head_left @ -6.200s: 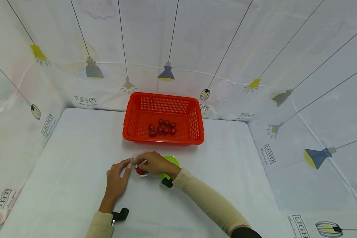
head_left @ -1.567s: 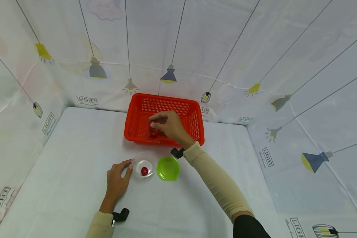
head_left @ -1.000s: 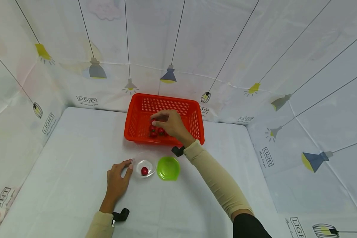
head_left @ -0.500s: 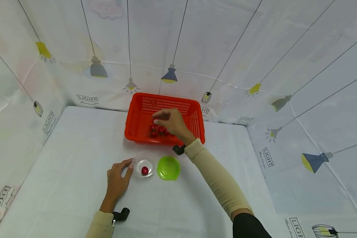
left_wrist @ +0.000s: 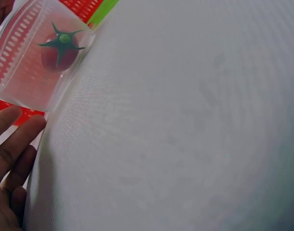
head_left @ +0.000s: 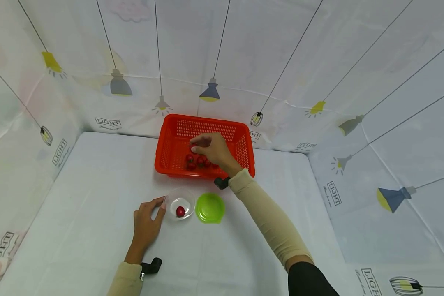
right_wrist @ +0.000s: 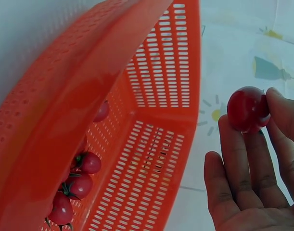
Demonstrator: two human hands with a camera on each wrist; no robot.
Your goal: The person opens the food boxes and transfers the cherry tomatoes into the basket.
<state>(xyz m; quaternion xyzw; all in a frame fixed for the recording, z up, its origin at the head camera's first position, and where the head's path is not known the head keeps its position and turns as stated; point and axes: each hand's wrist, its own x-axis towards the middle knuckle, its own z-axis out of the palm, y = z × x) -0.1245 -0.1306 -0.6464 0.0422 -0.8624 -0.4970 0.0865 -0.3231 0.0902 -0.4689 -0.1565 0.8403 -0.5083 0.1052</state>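
Observation:
My right hand (head_left: 215, 150) is over the red basket (head_left: 163, 142), pinching a cherry tomato (right_wrist: 248, 109) between thumb and fingertips. Below it, several more cherry tomatoes (head_left: 200, 160) with green stems lie on the basket floor, partly hidden by the hand in the head view. My left hand (head_left: 148, 222) pinches the left edge of a small clear plastic bowl (head_left: 187, 200) on the table. A single cherry tomato (left_wrist: 61, 54) lies in that bowl; its green calyx shows through the wall in the left wrist view.
A small green bowl (head_left: 209, 208) stands just right of the clear one, in front of the basket. White cloth covers the table (head_left: 107, 176). Walls printed with lamps (head_left: 281, 49) rise behind and at both sides.
Since the oldest frame, my right hand has moved from the clear bowl up to the basket and taken a tomato there. A tomato now lies in the bowl. My left hand has stayed put.

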